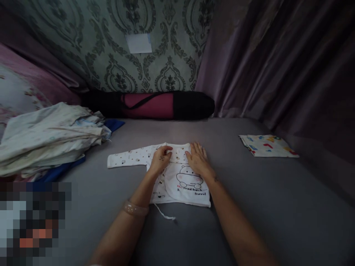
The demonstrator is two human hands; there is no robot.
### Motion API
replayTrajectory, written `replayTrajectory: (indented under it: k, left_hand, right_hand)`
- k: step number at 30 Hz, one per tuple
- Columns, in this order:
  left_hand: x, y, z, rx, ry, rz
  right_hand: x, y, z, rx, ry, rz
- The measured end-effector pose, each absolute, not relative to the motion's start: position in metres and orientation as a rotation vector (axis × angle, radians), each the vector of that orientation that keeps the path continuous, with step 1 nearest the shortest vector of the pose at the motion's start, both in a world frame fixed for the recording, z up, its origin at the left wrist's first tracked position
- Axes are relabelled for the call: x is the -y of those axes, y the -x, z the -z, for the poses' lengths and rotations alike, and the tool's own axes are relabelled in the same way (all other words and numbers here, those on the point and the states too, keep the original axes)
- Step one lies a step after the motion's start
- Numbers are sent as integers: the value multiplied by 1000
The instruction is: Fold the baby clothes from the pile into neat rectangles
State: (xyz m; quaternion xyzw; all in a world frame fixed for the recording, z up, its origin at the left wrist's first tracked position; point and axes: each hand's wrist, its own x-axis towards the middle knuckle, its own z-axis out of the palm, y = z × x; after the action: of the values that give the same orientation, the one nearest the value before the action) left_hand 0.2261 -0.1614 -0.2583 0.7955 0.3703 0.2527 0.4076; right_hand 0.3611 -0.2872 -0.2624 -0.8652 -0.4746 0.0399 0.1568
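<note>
A small white baby shirt [183,197] lies on the grey bed sheet, with a cartoon hippo and lettering on its front. One printed sleeve [129,158] stretches out to the left; the other sleeve does not show spread out on the right. My left hand [161,159] rests near the neckline, its fingers curled and pinched on the fabric. Flat on the shirt's upper right edge lies my right hand [198,159], fingers stretched out. A white tie string [164,215] hangs from the hem onto the sheet.
A heap of pale folded cloths [52,136] with blue fabric lies at left. At right sits a folded colourful printed cloth [267,146]. A long black and pink bag [149,105] lies along the patterned wall, between curtains [235,55]. A blurred patch covers the lower left.
</note>
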Motion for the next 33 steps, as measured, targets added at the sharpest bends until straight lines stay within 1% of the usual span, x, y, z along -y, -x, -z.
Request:
replayTrajectory:
  k: [7, 20, 23, 28, 33]
  left_hand:
    - [156, -221, 272, -929, -2184, -671]
    - [147, -214, 289, -704, -2491, -724]
    - [149, -214, 286, -726, -2556, -624]
    - [157, -213, 270, -871, -2782, -323]
    - [179, -217, 247, -900, -2902, -337]
  right_hand:
    - [292, -358, 265, 1388, 2578, -105]
    - [290, -358, 268, 1384, 2615, -172]
    - [290, -359, 269, 1379, 2609, -204]
    - [291, -360, 267, 1394, 2606, -210]
    - [290, -351, 253, 1458, 2535, -16]
